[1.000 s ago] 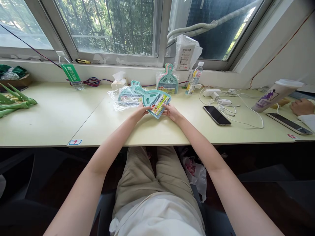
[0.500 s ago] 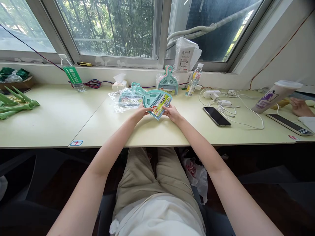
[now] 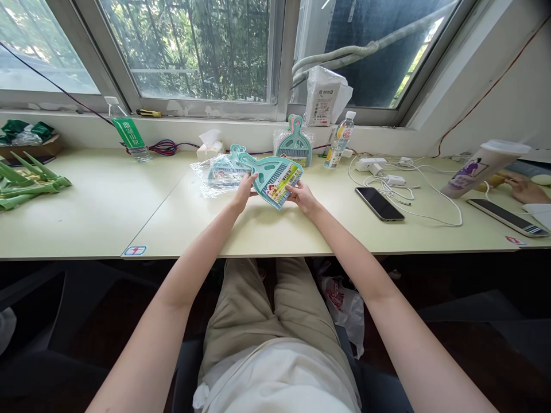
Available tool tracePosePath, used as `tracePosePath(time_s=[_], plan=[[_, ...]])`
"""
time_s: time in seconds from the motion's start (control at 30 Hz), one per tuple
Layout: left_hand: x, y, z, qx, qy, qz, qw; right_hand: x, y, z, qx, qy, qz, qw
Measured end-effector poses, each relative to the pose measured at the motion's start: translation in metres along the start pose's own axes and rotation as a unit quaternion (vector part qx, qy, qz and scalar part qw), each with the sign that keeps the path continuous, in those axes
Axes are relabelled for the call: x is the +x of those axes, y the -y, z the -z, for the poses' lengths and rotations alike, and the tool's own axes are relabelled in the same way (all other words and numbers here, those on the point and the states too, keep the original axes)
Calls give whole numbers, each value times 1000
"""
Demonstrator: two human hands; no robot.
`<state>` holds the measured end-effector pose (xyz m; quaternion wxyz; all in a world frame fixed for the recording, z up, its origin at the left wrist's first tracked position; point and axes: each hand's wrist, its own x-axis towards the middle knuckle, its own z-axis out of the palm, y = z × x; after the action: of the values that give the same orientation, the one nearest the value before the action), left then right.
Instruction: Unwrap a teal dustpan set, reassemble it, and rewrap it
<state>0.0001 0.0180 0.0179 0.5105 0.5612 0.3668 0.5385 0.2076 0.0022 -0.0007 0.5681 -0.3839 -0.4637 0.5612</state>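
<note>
A teal mini dustpan and brush set (image 3: 272, 175) with a colourful paper label is lifted a little off the pale desk (image 3: 267, 229), tilted, handle pointing up left. My left hand (image 3: 244, 191) grips its left edge near the handle. My right hand (image 3: 302, 195) pinches its lower right corner. Just behind lies a clear plastic bag (image 3: 215, 174) with another teal set inside. A further stack of sets in plastic (image 3: 294, 143) leans against the wall below the window.
A phone (image 3: 379, 202), white chargers and cables (image 3: 396, 179), a water bottle (image 3: 340, 139) and a tall cup (image 3: 482, 168) lie to the right. Another person's hand (image 3: 523, 189) rests at the far right by a second phone (image 3: 501, 216). Green plastic pieces (image 3: 30, 180) lie far left.
The dustpan set has tilted and risen slightly. My left hand has slid up its left edge toward the handle. The other person's hand at far right has shifted.
</note>
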Motion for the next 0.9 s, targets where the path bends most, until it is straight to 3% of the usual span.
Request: tracePosePath(time_s=[0.1,0.17,0.3,0.4,0.47,0.6,0.73,0.9], plan=[[0,-2,2,136,-114,-93,980,0,0,1,9,3,5,1000],[-1,-3,5,270,-172,-122,939,1,-1,2,13,-4,6,1000],[-1,1,14,510,-232,-48,827,2,-2,3,4,-19,2,1000],[2,7,26,592,-210,19,778,2,-3,4,-5,-19,3,1000],[5,11,33,618,-188,40,762,2,-3,4,-8,-19,4,1000],[8,13,42,639,-160,19,753,2,-4,4,-15,-25,-6,1000],[6,11,41,632,-126,19,764,2,-5,4,-17,-22,-9,1000],[4,10,37,640,-132,21,756,1,-4,3,-24,-19,-10,999]])
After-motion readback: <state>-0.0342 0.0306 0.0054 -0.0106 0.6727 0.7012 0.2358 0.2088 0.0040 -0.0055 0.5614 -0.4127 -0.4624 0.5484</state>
